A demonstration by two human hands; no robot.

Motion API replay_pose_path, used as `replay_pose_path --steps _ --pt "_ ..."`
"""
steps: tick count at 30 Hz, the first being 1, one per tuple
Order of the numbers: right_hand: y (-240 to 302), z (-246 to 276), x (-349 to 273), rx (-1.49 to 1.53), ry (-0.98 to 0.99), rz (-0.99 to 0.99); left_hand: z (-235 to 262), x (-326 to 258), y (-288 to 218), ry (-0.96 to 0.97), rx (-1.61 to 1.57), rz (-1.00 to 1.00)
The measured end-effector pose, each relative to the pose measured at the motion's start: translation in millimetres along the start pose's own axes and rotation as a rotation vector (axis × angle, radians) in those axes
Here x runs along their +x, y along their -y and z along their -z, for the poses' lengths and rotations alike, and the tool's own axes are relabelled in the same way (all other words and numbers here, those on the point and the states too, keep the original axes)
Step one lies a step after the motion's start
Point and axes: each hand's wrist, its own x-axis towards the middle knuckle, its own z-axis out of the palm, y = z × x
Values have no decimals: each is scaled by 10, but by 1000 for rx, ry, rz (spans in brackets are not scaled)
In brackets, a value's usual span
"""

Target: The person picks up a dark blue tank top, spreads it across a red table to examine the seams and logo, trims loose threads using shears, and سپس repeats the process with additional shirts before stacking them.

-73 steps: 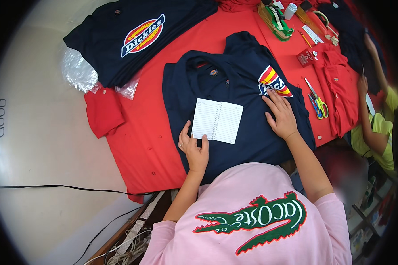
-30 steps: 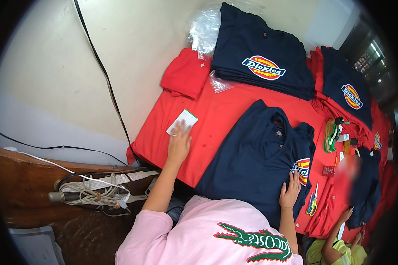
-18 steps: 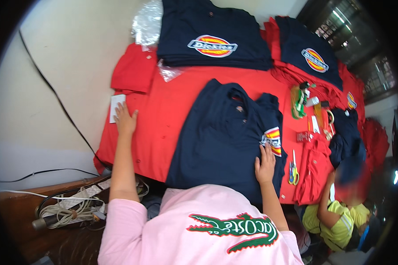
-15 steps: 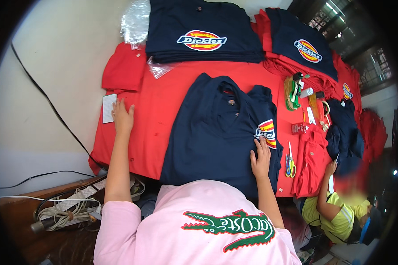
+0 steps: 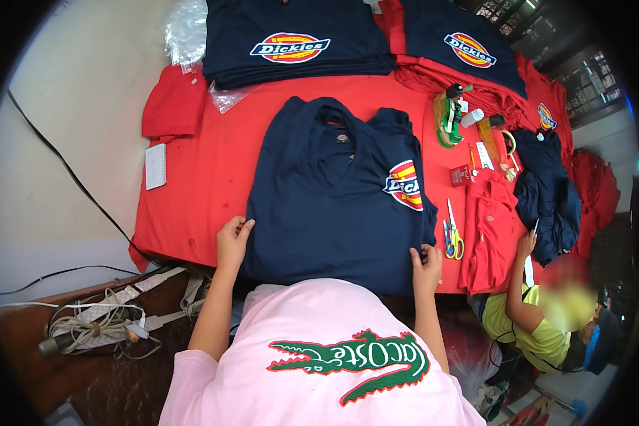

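A folded navy T-shirt (image 5: 319, 206) lies in front of me on the red-covered table (image 5: 192, 227). Its neck opening faces away from me, and part of a red, yellow and white printed logo shows near its right edge. Two small labels show inside the collar. At the shirt's lower left edge, my left hand (image 5: 233, 243) has its fingers pressed together on the fabric. My right hand (image 5: 427, 270) pinches the cloth at the lower right corner. Just right of the shirt are yellow-handled scissors (image 5: 453, 238).
Stacked navy shirts (image 5: 298, 67) stand at the back, beside clear plastic (image 5: 186, 35). At left lie a small notepad (image 5: 155, 167) and folded red cloth (image 5: 172, 103). A green tape dispenser (image 5: 447, 121) and red shirt (image 5: 488, 227) lie right. A co-worker in yellow (image 5: 539, 341) handles dark cloth (image 5: 547, 195).
My left hand has left the notepad and come to the shirt's left edge. My right hand has moved down from the logo to the lower right corner. The view has shifted slightly.
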Motion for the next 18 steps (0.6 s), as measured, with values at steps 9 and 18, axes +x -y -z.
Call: replay_pose_path --steps 9,18 --pt "-84 356 194 358 83 -116 302 -145 -649 -251 181 -156" --pt "485 635 1540 575 -52 68 124 827 -1826 -357 197 -403"
